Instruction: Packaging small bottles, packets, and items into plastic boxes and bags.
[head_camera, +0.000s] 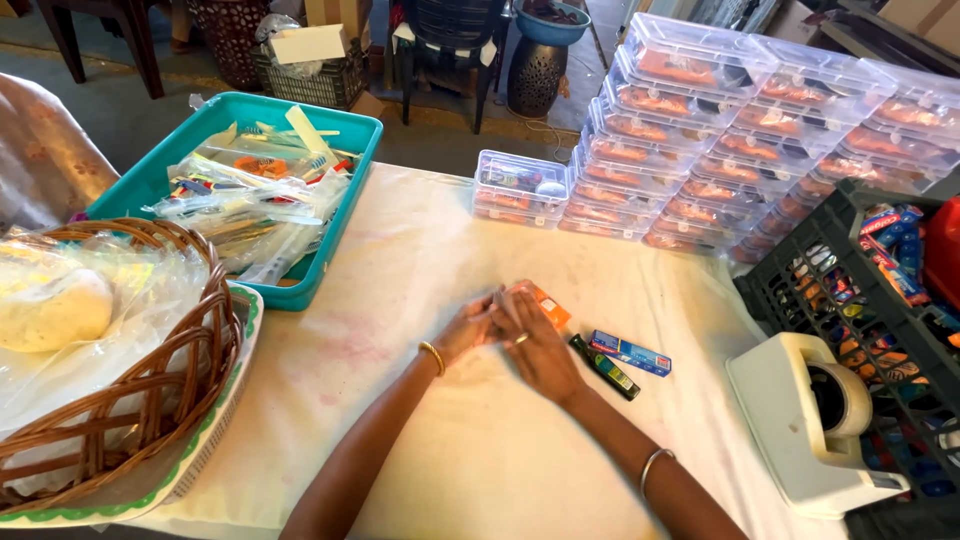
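Note:
My left hand (466, 331) and my right hand (538, 345) meet at the middle of the cloth-covered table (470, 470). Both press their fingertips on a small orange packet (549, 306) that lies flat on the cloth. Most of the packet is hidden under my fingers. Just right of my right hand lie a dark green and black marker-like tube (605, 367) and a small blue box (630, 353), neither touched.
A teal tray (160, 165) of plastic-wrapped items stands at the back left, a wicker basket (150, 400) at the near left. Stacked clear plastic boxes (720, 130) fill the back right. A black crate (850, 300) and a white tape dispenser (810, 420) stand at the right.

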